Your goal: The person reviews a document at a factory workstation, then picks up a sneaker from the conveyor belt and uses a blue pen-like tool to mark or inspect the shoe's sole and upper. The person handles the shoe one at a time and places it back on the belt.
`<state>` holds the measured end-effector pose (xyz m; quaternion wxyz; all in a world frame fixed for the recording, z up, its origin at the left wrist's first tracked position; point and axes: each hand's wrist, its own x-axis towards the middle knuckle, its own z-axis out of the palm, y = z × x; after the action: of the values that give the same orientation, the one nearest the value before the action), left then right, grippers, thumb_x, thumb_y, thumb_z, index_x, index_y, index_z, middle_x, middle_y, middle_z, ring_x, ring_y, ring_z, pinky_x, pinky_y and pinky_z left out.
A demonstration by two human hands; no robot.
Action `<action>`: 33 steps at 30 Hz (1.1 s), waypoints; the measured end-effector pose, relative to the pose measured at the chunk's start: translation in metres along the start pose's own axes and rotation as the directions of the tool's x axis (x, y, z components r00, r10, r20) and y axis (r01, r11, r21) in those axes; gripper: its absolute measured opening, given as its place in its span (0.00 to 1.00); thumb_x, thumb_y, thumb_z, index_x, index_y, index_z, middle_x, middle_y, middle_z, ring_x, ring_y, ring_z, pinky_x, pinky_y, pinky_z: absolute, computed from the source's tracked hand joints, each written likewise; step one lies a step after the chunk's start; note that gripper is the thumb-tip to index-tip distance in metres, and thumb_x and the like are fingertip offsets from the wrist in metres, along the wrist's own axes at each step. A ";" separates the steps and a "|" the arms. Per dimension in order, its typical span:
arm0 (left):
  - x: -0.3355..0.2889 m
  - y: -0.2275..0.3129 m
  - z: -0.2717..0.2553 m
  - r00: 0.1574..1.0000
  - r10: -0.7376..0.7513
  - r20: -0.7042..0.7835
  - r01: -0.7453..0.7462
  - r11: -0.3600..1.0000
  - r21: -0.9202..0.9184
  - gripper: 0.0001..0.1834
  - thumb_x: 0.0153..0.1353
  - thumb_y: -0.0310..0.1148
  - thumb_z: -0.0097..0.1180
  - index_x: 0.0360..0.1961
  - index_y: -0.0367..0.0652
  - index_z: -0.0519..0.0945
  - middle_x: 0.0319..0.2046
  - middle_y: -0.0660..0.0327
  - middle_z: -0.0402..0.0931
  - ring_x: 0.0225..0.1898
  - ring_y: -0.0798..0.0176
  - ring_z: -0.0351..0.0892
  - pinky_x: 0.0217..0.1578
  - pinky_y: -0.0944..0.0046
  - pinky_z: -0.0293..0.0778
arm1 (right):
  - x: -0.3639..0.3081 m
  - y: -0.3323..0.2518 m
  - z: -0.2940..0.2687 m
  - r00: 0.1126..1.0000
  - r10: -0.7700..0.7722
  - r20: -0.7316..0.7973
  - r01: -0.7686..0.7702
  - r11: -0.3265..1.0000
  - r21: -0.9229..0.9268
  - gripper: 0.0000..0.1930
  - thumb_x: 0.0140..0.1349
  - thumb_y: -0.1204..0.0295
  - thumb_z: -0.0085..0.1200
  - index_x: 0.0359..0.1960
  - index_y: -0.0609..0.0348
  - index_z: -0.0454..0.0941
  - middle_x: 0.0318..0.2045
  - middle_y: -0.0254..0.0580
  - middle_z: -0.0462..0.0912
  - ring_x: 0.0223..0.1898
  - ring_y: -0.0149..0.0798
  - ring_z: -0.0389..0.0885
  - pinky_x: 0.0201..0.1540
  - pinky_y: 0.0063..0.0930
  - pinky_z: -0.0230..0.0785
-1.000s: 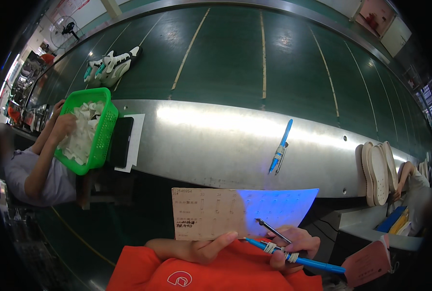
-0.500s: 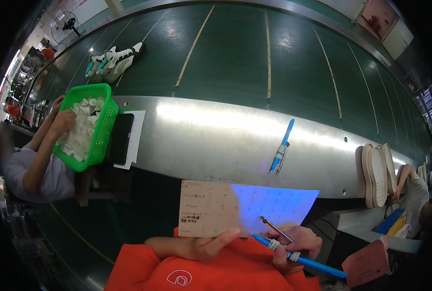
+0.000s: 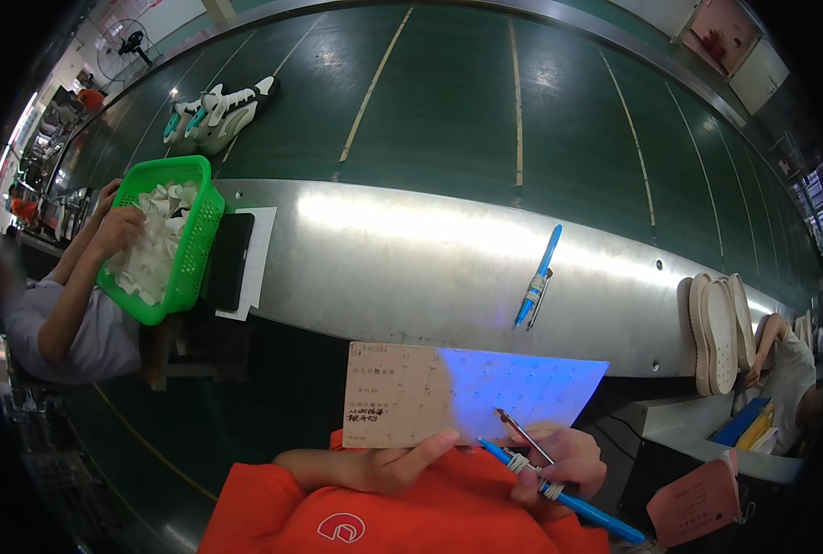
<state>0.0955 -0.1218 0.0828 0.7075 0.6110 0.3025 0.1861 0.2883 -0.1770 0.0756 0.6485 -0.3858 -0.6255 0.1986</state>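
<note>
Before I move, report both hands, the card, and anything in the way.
Left hand gripping card near lower edge. Right hand holding blue pen and slim pen. Card's right part lit blue. Slim pen overlaps card, contact unclear.

The metal bench (image 3: 384, 268) carries a white sheet (image 3: 261, 245), blue pen (image 3: 539, 282) and pale soles (image 3: 722, 337).

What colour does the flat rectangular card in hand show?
Flat rectangular card: tan at left, lit blue-violet at right; clearest in the head view.
</note>
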 end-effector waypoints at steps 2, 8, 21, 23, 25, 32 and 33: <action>0.002 0.004 0.000 1.000 0.018 -0.023 -0.017 0.999 0.035 0.16 0.65 0.32 0.37 0.41 0.38 0.77 0.36 0.57 0.77 0.39 0.60 0.74 0.43 0.66 0.68 | -0.001 0.002 -0.005 0.999 -0.040 0.025 0.041 0.998 -0.044 0.13 0.42 0.79 0.58 0.26 0.58 0.66 0.13 0.36 0.71 0.15 0.33 0.74 0.27 0.31 0.78; 0.006 -0.016 0.009 0.991 0.095 -0.094 -0.089 0.994 0.070 0.09 0.59 0.25 0.49 0.40 0.37 0.77 0.38 0.59 0.78 0.39 0.66 0.76 0.41 0.69 0.70 | 0.001 0.001 -0.006 0.993 -0.080 0.082 0.093 0.983 -0.161 0.11 0.41 0.78 0.59 0.22 0.56 0.67 0.13 0.34 0.72 0.16 0.33 0.76 0.27 0.28 0.79; 0.017 -0.009 0.012 0.987 0.121 -0.108 -0.092 0.966 0.243 0.10 0.57 0.30 0.54 0.39 0.39 0.78 0.35 0.60 0.79 0.36 0.65 0.78 0.37 0.70 0.71 | 0.003 0.003 -0.010 0.993 -0.030 0.112 0.055 0.973 -0.225 0.12 0.42 0.78 0.58 0.23 0.56 0.65 0.13 0.34 0.72 0.16 0.34 0.77 0.25 0.27 0.78; 0.016 -0.008 0.013 0.987 0.105 -0.119 -0.073 0.967 0.246 0.10 0.57 0.30 0.54 0.39 0.39 0.78 0.34 0.60 0.79 0.35 0.65 0.78 0.36 0.70 0.71 | 0.005 0.002 -0.008 0.995 -0.029 0.093 0.049 0.973 -0.226 0.11 0.42 0.78 0.58 0.23 0.56 0.65 0.12 0.34 0.72 0.15 0.33 0.76 0.25 0.27 0.78; 0.014 -0.011 0.014 0.983 0.129 -0.130 -0.094 0.964 0.248 0.09 0.56 0.29 0.54 0.38 0.38 0.78 0.34 0.60 0.79 0.35 0.66 0.78 0.36 0.70 0.72 | 0.006 0.003 -0.007 0.996 -0.035 0.081 0.053 0.974 -0.222 0.11 0.42 0.78 0.58 0.22 0.56 0.65 0.12 0.34 0.71 0.15 0.33 0.76 0.25 0.27 0.78; 0.016 -0.007 0.014 0.979 0.139 -0.149 -0.105 0.970 0.219 0.10 0.56 0.27 0.54 0.39 0.37 0.78 0.34 0.60 0.79 0.35 0.67 0.78 0.36 0.71 0.72 | 0.009 0.004 -0.007 0.993 -0.043 0.113 0.064 0.981 -0.183 0.10 0.40 0.83 0.53 0.24 0.59 0.65 0.11 0.34 0.65 0.11 0.27 0.64 0.24 0.34 0.78; 0.017 -0.008 0.014 0.981 0.137 -0.140 -0.104 0.971 0.216 0.09 0.56 0.27 0.54 0.39 0.37 0.78 0.34 0.60 0.79 0.35 0.67 0.78 0.35 0.71 0.72 | 0.009 0.003 -0.007 0.993 -0.039 0.113 0.060 0.980 -0.190 0.10 0.41 0.83 0.53 0.24 0.59 0.65 0.11 0.34 0.65 0.11 0.27 0.64 0.24 0.33 0.78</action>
<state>0.1164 -0.1236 0.0728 0.6018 0.6824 0.3364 0.2430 0.2973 -0.1702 0.0794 0.5777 -0.4196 -0.6857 0.1417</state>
